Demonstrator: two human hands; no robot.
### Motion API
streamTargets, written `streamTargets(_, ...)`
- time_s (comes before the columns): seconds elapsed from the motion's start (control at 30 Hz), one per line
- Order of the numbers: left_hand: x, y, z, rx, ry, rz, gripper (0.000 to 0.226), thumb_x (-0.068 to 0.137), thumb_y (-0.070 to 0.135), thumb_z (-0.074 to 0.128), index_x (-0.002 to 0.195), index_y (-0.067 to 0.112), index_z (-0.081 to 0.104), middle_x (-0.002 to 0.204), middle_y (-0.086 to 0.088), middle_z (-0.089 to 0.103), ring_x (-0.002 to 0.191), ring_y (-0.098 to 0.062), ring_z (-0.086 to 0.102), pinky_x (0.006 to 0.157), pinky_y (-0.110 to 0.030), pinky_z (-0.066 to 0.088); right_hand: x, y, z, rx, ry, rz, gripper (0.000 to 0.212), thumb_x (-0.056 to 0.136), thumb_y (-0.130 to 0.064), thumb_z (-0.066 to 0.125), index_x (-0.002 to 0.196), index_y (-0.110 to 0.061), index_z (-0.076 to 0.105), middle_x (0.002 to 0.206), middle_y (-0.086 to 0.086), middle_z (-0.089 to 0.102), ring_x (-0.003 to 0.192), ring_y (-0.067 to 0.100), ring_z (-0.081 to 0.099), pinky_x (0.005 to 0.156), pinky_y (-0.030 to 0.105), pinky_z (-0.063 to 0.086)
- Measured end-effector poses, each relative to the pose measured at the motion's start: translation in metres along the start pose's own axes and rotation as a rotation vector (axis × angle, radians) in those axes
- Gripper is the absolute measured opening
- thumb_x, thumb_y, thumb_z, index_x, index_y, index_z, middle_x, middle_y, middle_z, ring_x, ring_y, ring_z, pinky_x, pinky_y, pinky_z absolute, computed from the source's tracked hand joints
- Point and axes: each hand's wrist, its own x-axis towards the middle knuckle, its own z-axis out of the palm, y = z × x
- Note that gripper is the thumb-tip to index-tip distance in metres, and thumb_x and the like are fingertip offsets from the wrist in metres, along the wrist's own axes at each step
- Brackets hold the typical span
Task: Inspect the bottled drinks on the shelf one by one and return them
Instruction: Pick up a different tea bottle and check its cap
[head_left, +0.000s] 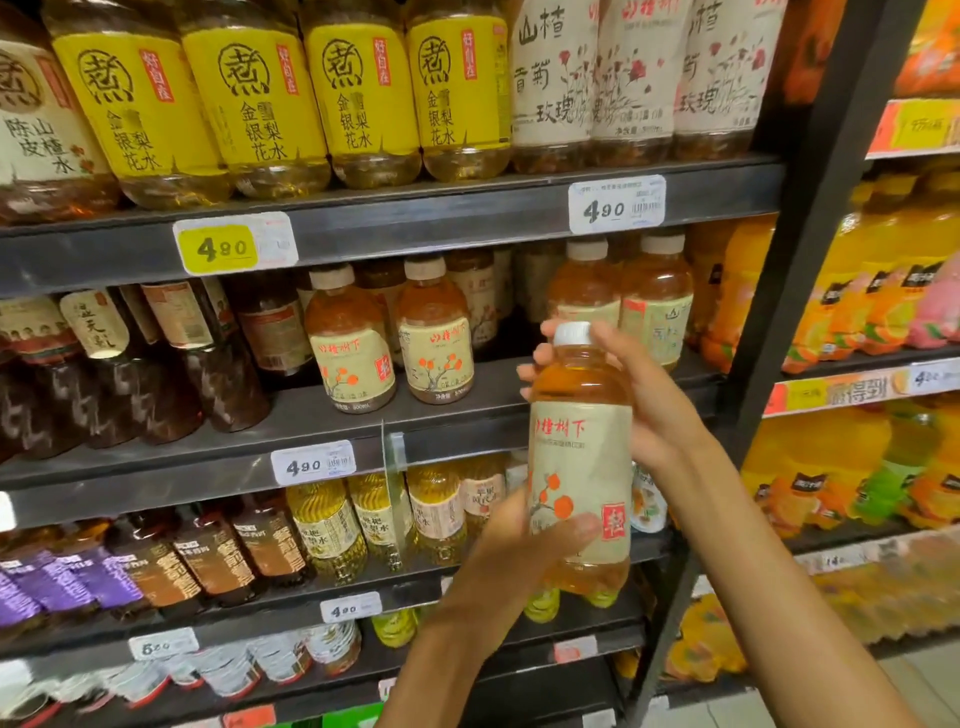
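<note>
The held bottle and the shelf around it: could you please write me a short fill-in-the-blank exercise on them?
1. The bottle is held by ____ hands.
2. The left hand grips the bottle's lower part, and the right hand grips it near the ____ cap.
3. The label on the held bottle is cream with ____ fruit drawn on it.
4. The yellow price tag on the upper shelf edge reads ____.

Missing words: two; white; orange; 4.80
</note>
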Motion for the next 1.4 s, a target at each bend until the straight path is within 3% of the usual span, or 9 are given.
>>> streamTargets(0.17,0.008,-0.001,0.005,-0.039,0.115,0.023,0.060,0.067,0.048,0.068,0.121,0.026,0.054,0.109,-0.002,0.072,0.101,-0.021,0.069,0.079,-0.034,0.058,-0.004,-0.004,-0.008,-0.153,0.189,-0.081,0.024,0.083,-0.032,0.065,0.097,-0.012,0.066,0.086,0.005,0.071,0.089,0.021,0.069,0.085,0.035,0.055)
streamTargets(0.33,0.021,0.012,0.016,-0.056,0.185,0.034,0.050,0.079,0.059,0.061,0.121,0.030,0.062,0.112,-0.002,0.071,0.103,-0.019,0.068,0.077,-0.030,0.057,0.004,-0.018,-0.011,-0.336,0.254,-0.085,0.043,0.088,-0.040,0.062,0.114,-0.005,0.062,0.100,0.007,0.074,0.093,0.020,0.071,0.072,0.027,0.058)
streamTargets(0.47,0.036,0.012,0.025,-0.477,0.053,-0.021,0.073,0.079,0.062,0.058,0.135,0.016,0.051,0.115,-0.018,0.066,0.097,-0.030,0.068,0.072,-0.039,0.057,0.004,-0.036,-0.032,-0.157,0.136,0.044,0.045,0.088,-0.040,0.056,0.118,-0.007,0.062,0.112,0.012,0.068,0.108,0.025,0.063,0.094,0.037,0.050)
streamTargets(0.6,0.048,0.007,0.044,-0.786,-0.241,-0.141,0.086,0.087,0.066,0.048,0.138,-0.003,0.037,0.110,-0.020,0.061,0.091,-0.027,0.064,0.076,-0.038,0.054,0.006,-0.041,-0.042,0.077,0.015,0.105,0.040,0.088,-0.039,0.051,0.112,-0.007,0.061,0.098,0.011,0.069,0.098,0.026,0.065,0.090,0.038,0.051)
streamTargets(0.8,0.048,0.005,0.040,-0.386,0.017,0.029,0.062,0.092,0.058,0.043,0.139,0.018,0.049,0.139,-0.012,0.053,0.129,-0.026,0.050,0.110,-0.042,0.038,0.009,-0.060,-0.040,-0.197,0.009,-0.077,0.023,0.092,-0.030,0.056,0.107,-0.014,0.061,0.086,0.002,0.069,0.086,0.019,0.069,0.082,0.035,0.054)
streamTargets(0.97,0.049,0.016,0.048,-0.244,0.161,0.135,0.053,0.082,0.064,0.053,0.126,0.036,0.061,0.132,0.000,0.061,0.122,-0.019,0.057,0.098,-0.036,0.050,0.012,-0.064,-0.033,-0.388,0.101,-0.185,0.033,0.094,-0.039,0.055,0.116,-0.014,0.059,0.091,0.002,0.073,0.089,0.020,0.071,0.078,0.033,0.057)
streamTargets(1.17,0.048,0.027,0.052,-0.647,-0.095,0.013,0.076,0.093,0.064,0.037,0.132,0.001,0.050,0.107,-0.018,0.062,0.086,-0.027,0.064,0.075,-0.034,0.054,0.012,-0.065,-0.023,-0.124,-0.092,-0.079,0.036,0.089,-0.038,0.053,0.112,-0.011,0.060,0.102,0.014,0.072,0.103,0.030,0.066,0.093,0.041,0.053)
streamTargets(1.3,0.048,0.020,0.043,-0.558,-0.092,0.003,0.073,0.093,0.063,0.036,0.136,0.005,0.049,0.111,-0.020,0.064,0.094,-0.030,0.066,0.081,-0.038,0.055,0.015,-0.056,-0.020,0.016,-0.105,-0.085,0.030,0.092,-0.031,0.049,0.105,-0.006,0.060,0.088,0.011,0.072,0.087,0.027,0.070,0.081,0.038,0.057)
streamTargets(1.4,0.044,0.022,0.035,-0.254,0.074,0.119,0.059,0.091,0.066,0.035,0.133,0.031,0.055,0.130,-0.007,0.062,0.120,-0.023,0.059,0.097,-0.036,0.050,0.015,-0.057,-0.017,-0.113,-0.031,-0.118,0.024,0.088,-0.030,0.056,0.096,-0.008,0.062,0.086,0.009,0.073,0.083,0.025,0.069,0.075,0.034,0.058)
